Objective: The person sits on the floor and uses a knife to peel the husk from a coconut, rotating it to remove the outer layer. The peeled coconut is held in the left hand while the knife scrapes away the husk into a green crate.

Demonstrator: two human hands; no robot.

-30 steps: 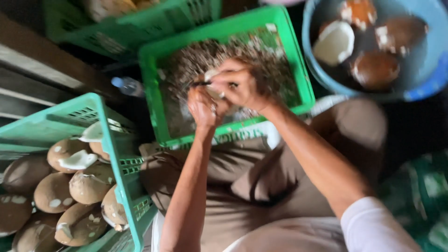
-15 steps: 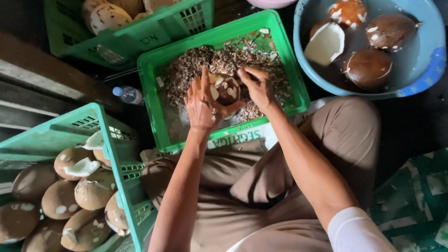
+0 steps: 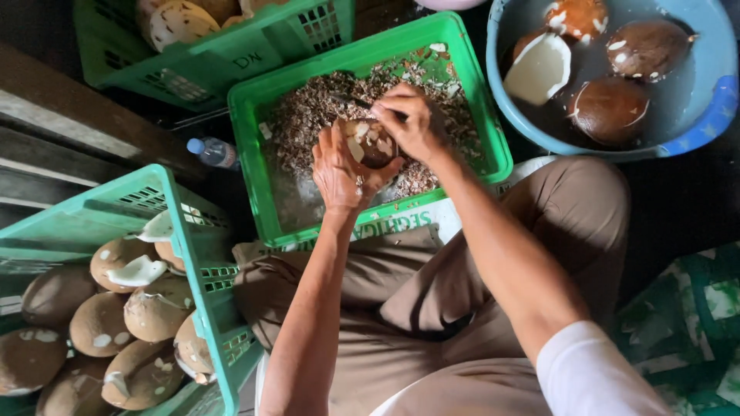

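Coconut (image 3: 371, 143) in left hand (image 3: 341, 171), w/ right hand (image 3: 412, 119) atop.

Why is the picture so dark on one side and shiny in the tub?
Head view: the left edge lies in deep shadow; daylight brightens the middle crate and both hands, left hand, right hand, on the coconut; water in the blue tub gives glare; all looks sharp.

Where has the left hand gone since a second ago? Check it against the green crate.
No, no real move: the left hand still cups the coconut over the near half of the green crate, the right hand gripping a dark tool.
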